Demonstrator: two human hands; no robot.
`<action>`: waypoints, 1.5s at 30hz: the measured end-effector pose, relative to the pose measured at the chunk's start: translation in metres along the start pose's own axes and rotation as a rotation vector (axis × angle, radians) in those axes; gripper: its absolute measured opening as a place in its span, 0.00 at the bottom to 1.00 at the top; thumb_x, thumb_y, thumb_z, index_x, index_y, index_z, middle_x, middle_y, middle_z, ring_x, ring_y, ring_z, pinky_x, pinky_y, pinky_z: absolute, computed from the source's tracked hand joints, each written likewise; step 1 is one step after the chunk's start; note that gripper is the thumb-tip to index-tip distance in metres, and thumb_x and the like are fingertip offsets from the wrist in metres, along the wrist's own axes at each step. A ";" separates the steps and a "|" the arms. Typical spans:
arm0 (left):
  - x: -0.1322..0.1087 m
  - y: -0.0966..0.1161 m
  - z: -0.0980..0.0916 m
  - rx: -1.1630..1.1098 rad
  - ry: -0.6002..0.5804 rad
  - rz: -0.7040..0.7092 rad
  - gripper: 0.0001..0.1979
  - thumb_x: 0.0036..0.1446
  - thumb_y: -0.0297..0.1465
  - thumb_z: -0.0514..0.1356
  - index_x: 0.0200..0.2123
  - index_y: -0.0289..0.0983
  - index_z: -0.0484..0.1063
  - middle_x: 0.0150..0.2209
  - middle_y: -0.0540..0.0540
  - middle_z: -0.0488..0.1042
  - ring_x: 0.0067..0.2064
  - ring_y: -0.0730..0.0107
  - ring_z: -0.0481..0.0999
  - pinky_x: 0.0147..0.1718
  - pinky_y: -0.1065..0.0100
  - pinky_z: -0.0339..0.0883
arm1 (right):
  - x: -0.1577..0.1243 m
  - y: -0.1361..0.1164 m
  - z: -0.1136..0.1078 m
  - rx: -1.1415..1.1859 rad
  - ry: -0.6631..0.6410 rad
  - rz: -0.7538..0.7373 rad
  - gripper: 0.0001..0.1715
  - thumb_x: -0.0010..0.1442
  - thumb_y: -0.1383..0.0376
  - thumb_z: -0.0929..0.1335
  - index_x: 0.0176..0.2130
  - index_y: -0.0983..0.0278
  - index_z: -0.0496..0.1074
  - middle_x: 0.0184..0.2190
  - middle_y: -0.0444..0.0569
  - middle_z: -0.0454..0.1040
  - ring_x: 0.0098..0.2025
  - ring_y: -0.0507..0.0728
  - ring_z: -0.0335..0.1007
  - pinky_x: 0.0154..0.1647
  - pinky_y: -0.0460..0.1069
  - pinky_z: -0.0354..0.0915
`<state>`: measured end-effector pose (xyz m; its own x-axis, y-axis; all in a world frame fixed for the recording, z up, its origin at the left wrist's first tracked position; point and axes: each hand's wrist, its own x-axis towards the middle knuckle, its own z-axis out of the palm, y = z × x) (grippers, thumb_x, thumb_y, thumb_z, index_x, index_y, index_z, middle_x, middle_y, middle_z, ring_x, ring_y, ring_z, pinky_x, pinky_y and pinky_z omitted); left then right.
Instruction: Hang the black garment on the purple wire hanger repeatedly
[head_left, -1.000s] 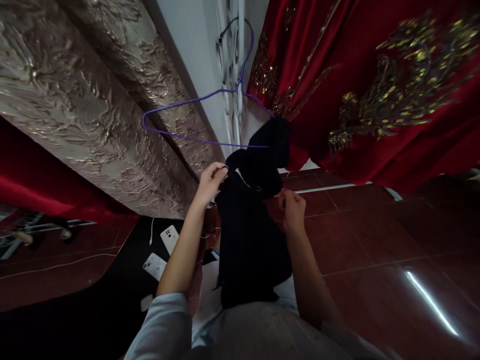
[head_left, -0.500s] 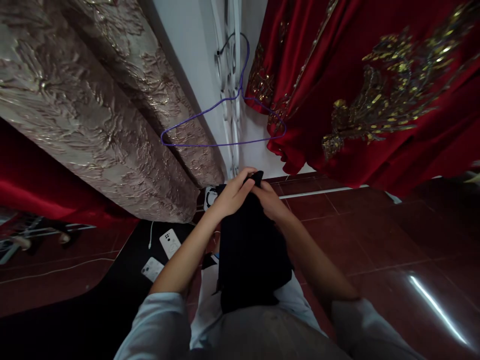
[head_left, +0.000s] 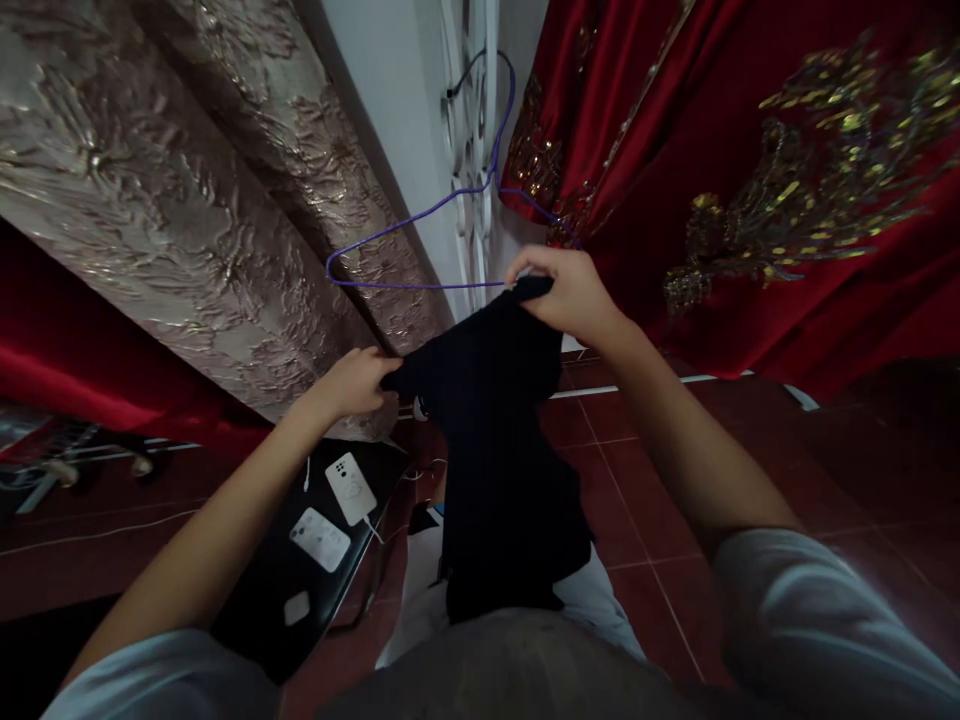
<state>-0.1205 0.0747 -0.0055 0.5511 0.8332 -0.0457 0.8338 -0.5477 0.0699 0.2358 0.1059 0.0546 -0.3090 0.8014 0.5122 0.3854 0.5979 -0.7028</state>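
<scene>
A black cloth garment [head_left: 495,450] hangs stretched between my two hands, its lower part resting against my lap; its exact kind does not show. My left hand [head_left: 358,382] is closed on the left upper corner. Higher up, my right hand [head_left: 574,288] pinches the right upper corner, close in front of a purple hanger [head_left: 409,218]. The hanger hooks onto a white metal rack [head_left: 465,150], and its right end is partly hidden behind my right hand.
Textured beige curtains [head_left: 187,200] hang at the left, red cloth [head_left: 720,130] with gold sequins at the right. On a black table [head_left: 262,600] lie a white phone [head_left: 350,488], a second phone [head_left: 320,540] and a small white case [head_left: 297,608]. Reddish tiles [head_left: 652,500] cover the floor.
My hands were together at the garment's top and have moved apart, spreading it. The right hand rose to the hanger's lower bar; the left moved out to the left.
</scene>
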 end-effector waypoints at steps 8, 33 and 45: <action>-0.035 -0.027 -0.010 -0.140 0.294 -0.131 0.19 0.64 0.48 0.54 0.31 0.39 0.70 0.33 0.41 0.74 0.39 0.53 0.75 0.43 0.59 0.67 | 0.007 0.079 0.051 0.353 0.205 0.238 0.09 0.60 0.62 0.71 0.30 0.65 0.74 0.30 0.45 0.74 0.35 0.53 0.71 0.46 0.50 0.69; 0.071 0.026 -0.103 -0.131 0.753 0.097 0.12 0.72 0.34 0.52 0.52 0.46 0.71 0.49 0.47 0.68 0.50 0.64 0.66 0.54 0.55 0.67 | -0.071 0.029 -0.076 0.074 0.491 0.142 0.19 0.56 0.58 0.76 0.48 0.59 0.77 0.45 0.51 0.80 0.46 0.61 0.79 0.47 0.56 0.74; 0.064 0.028 -0.113 -0.045 0.797 -0.106 0.14 0.73 0.33 0.50 0.54 0.38 0.72 0.51 0.48 0.76 0.55 0.62 0.73 0.57 0.52 0.63 | -0.003 0.064 -0.062 0.731 0.164 0.564 0.15 0.50 0.55 0.78 0.35 0.59 0.78 0.37 0.48 0.82 0.43 0.60 0.80 0.52 0.57 0.76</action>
<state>-0.0660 0.1215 0.1059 0.2658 0.6939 0.6692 0.8687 -0.4734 0.1458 0.3156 0.1429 0.0387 -0.0951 0.9952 0.0251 -0.2185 0.0038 -0.9758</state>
